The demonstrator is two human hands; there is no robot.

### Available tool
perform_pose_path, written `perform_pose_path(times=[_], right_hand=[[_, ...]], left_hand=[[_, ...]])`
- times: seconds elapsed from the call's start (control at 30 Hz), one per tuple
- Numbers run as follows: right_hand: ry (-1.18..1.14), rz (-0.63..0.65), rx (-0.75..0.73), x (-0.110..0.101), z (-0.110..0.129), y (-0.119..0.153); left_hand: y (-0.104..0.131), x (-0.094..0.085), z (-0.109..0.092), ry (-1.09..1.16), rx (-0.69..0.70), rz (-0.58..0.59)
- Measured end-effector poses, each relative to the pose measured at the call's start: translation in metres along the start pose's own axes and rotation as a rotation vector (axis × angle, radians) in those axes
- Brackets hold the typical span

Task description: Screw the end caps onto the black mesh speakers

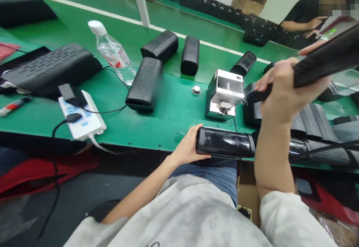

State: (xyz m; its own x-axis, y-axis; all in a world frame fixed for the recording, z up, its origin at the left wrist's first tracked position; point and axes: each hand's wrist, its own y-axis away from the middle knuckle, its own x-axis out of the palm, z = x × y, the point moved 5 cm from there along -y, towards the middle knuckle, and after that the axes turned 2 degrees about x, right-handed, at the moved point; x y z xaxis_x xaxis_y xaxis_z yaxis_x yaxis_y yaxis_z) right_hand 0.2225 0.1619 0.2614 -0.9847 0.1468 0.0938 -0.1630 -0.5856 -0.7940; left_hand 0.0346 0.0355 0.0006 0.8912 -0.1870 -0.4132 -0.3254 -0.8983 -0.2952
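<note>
My left hand point(190, 146) is wrapped around one end of a black housing point(227, 142) with a shiny front, which lies at the table's near edge. In my right hand point(288, 86) is a black electric screwdriver point(325, 62), held slanting with its body rising to the upper right. Its thin bit reaches down left to the front of a silver screw feeder point(225, 94); whether it touches a screw there I cannot tell. Beyond the feeder leans another black housing point(244, 63). A small round metal piece point(196, 89) sits left of the feeder.
Several black perforated housings point(146, 84) stand on the green table point(174, 120), with more grey ones point(311, 122) at right. A water bottle point(113, 52), a white power strip point(82, 116) with cables and a marker-like tube point(15, 105) are at left. A co-worker point(301, 19) sits across.
</note>
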Motion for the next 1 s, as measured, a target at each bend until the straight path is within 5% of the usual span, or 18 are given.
perform_pose_path(times=[0.13,0.43,0.77,1.0], right_hand=[[0.062,0.017,0.088,-0.001,-0.027,0.011],[0.032,-0.012,0.153,-0.011,-0.045,0.017],[-0.050,-0.048,0.275,-0.001,0.018,0.030],[-0.113,-0.023,0.272,0.014,0.016,0.031]], left_hand=[[0.000,0.000,0.001,-0.008,0.001,0.005],[0.000,-0.001,-0.001,0.008,-0.010,0.004],[0.001,0.000,-0.001,0.015,-0.009,0.010],[0.000,-0.001,-0.003,0.025,-0.003,0.017]])
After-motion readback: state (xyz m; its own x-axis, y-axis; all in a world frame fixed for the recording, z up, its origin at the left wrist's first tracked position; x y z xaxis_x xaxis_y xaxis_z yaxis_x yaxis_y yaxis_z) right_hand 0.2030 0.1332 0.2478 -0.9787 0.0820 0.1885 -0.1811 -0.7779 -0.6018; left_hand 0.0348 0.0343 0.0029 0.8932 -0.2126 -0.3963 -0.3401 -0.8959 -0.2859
